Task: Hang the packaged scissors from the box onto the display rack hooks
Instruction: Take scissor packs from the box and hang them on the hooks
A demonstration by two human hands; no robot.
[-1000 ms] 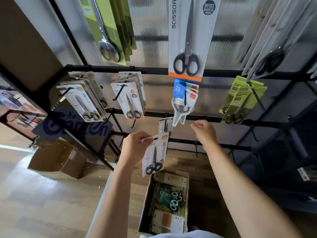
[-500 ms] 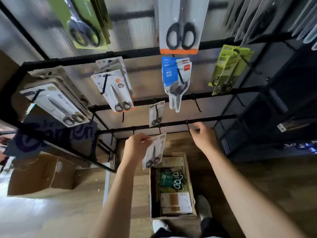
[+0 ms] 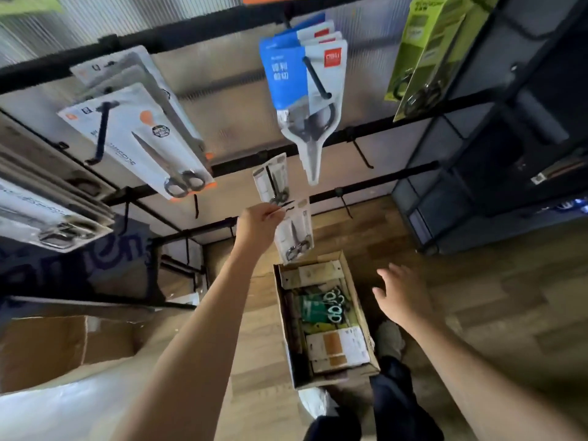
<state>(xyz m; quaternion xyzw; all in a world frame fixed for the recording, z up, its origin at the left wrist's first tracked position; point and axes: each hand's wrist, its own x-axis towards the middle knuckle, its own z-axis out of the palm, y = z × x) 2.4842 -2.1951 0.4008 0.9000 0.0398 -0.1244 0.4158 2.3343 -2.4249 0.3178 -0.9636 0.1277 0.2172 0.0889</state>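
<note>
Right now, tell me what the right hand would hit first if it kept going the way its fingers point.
Most likely the cardboard box on the floor: the open right hand points up-left toward its near wall. Depth is unclear, so it may pass above the rim.

Wood-plank floor [image 3: 496, 313] underfoot; open empty cardboard carton [image 3: 63, 348] lying at lower left, beside a blue-lettered panel [image 3: 105, 259]; dark shelving unit [image 3: 496, 173] standing at right; ribbed translucent wall panel [image 3: 133, 14] behind; dark trouser legs [image 3: 401, 405] and a pale shoe [image 3: 389, 338] at bottom
</note>
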